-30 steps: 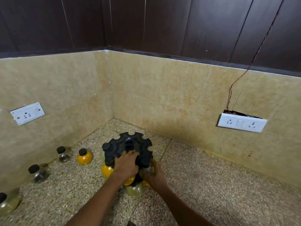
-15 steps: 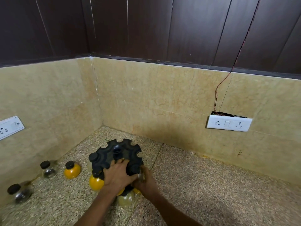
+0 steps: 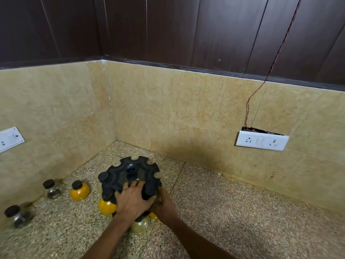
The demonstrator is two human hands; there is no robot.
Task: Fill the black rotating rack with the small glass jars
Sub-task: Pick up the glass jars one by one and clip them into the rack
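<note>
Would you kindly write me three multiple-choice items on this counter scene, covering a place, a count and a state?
1. Where does the black rack stand?
A. near the counter's corner
B. under the right socket plate
C. on the wall ledge

2. How many loose jars stand on the counter left of the rack?
A. one
B. three
C. six

3. What is the left hand doing?
A. hanging idle
B. resting on the rack's top
C. lifting a loose jar

Answers: 1 A, the two tiled walls meet behind it; 2 B, a yellow jar and two dark jars; 3 B, its fingers lie across the disc.
</note>
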